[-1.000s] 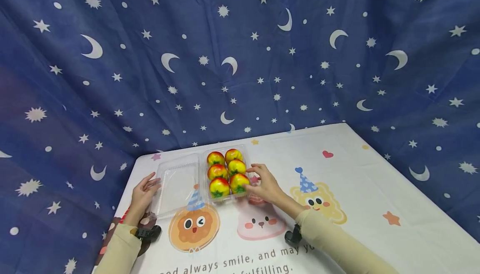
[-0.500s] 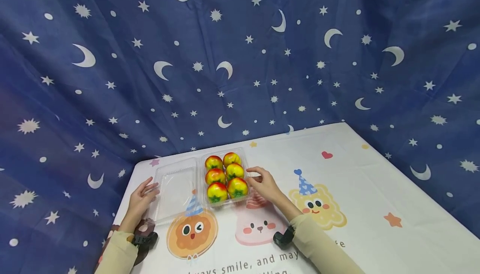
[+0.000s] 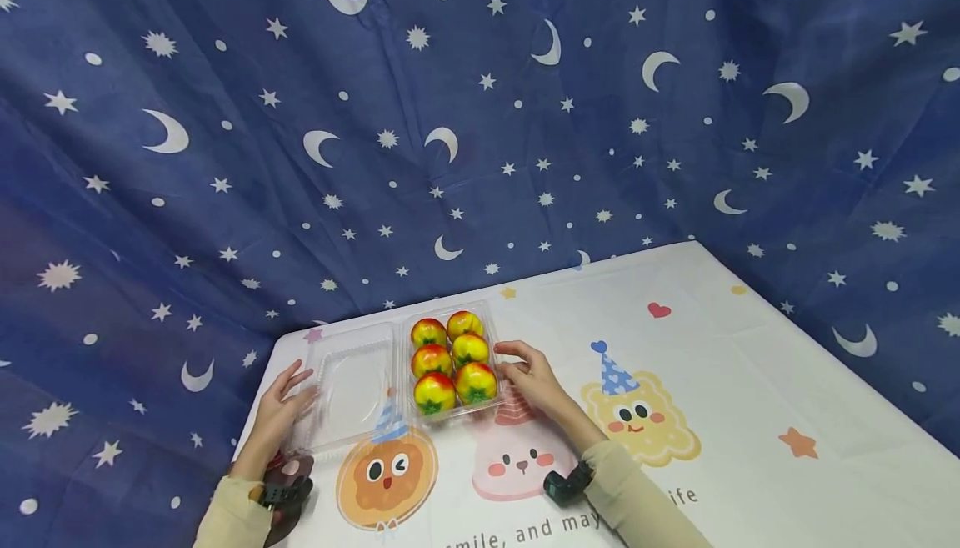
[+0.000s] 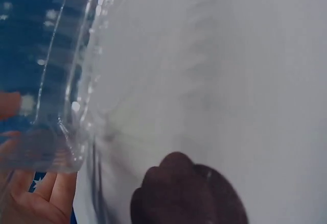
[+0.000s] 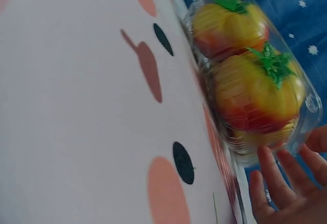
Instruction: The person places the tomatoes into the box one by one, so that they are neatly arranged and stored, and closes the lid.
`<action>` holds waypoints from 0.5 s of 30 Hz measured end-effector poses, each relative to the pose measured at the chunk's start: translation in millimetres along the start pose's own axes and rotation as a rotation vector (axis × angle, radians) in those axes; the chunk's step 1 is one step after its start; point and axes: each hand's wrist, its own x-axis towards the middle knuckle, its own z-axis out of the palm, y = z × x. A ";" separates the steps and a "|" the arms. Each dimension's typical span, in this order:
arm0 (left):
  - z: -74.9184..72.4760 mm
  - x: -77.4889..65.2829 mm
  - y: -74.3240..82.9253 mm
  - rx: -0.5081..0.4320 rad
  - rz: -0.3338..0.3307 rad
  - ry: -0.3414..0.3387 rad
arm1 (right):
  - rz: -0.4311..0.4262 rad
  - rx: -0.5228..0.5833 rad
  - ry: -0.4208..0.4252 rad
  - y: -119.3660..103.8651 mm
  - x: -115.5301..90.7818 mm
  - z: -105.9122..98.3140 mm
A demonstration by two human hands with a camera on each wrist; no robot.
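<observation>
A clear plastic clamshell box [image 3: 414,409] stands on the table, holding several round yellow-and-red fruits [image 3: 476,381] with green leafy caps, in two columns. Its clear lid [image 3: 352,389] lies folded back to the left. At the lid's left edge is my left hand [image 3: 277,413], fingers loosely spread; in the left wrist view, they partly show through the lid's plastic [image 4: 30,55]. My right hand [image 3: 534,377] is at the box's right side, with fingers slightly bent. The right wrist view has its fingertips right at the box wall, beside a fruit [image 5: 255,94].
The white tablecloth [image 3: 720,348] bears printed cartoon characters and lettering. Behind the table hangs a dark blue curtain [image 3: 495,131] with white moons and stars. Each wrist wears a black camera strap [image 3: 567,484].
My right thumb has drawn back from the front right fruit to the box's side. The left hand stays at the lid's edge. The head view has shifted slightly.
</observation>
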 end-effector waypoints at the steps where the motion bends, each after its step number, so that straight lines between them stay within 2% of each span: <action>1: 0.1 0.4 2.1 -0.007 -0.003 -0.008 | -0.005 0.006 0.004 1.0 0.5 -0.8; 9: 2.0 -1.3 31.9 0.003 -0.030 -0.045 | 0.023 0.075 -0.017 1.4 1.8 -8.5; 15: -1.6 -7.0 46.3 -0.036 0.005 -0.094 | 0.055 0.091 -0.037 11.0 -3.0 -9.9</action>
